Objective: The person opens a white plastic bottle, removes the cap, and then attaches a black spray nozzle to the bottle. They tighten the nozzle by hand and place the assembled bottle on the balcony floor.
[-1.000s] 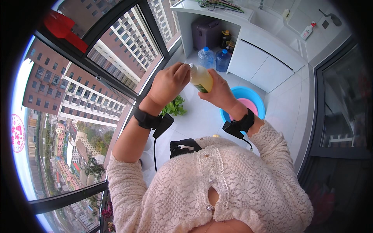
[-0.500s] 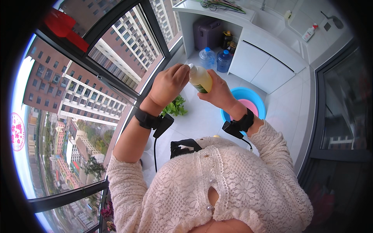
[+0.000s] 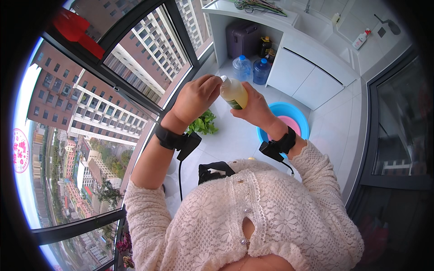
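Observation:
My right hand [image 3: 259, 107] is wrapped round a clear bottle [image 3: 235, 94] of pale yellow liquid with a dark green label. The bottle is tilted, its white top [image 3: 224, 79] pointing up and left. My left hand [image 3: 195, 98] is closed, fingers bent and pinched together right beside that top. Whatever lies between those fingers is hidden from view. Both hands are held up in front of my chest, above the floor.
Below the hands stands a leafy green plant [image 3: 204, 123]. A blue basin [image 3: 304, 121] with a pink one [image 3: 289, 123] inside sits right. Farther off are two water jugs [image 3: 261, 72], a suitcase [image 3: 242, 39], white cabinets [image 3: 298, 72] and a sink [image 3: 314, 27]. Window frames [image 3: 135, 97] run along the left.
Almost nothing differs. Both hands and the bottle keep nearly the same place, and the bottle's tilt looks about the same.

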{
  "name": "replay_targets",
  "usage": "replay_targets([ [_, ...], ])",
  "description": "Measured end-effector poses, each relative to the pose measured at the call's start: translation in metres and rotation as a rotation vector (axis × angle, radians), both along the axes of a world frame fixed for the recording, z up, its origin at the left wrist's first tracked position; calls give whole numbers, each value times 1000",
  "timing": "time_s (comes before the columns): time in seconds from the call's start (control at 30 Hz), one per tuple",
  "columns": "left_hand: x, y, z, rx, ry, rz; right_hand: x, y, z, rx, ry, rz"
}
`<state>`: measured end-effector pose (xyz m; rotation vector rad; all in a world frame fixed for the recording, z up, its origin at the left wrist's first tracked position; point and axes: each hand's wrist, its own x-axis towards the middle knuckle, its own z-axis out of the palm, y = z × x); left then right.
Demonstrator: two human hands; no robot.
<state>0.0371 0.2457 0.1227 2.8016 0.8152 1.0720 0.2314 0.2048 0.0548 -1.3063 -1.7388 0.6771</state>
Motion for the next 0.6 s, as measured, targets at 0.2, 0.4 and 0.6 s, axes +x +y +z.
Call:
replay_targets([
  [0.2,1,-2,1,8,-6,-19,2,-2,1,24,-19,12],
  [0.4,1,-5,4,30,-16,-62,3,-6,1,-4,1,46],
  [0.6,-1,-8,-3,-27,-78,-46,4,-11,2,-45,5,86],
])
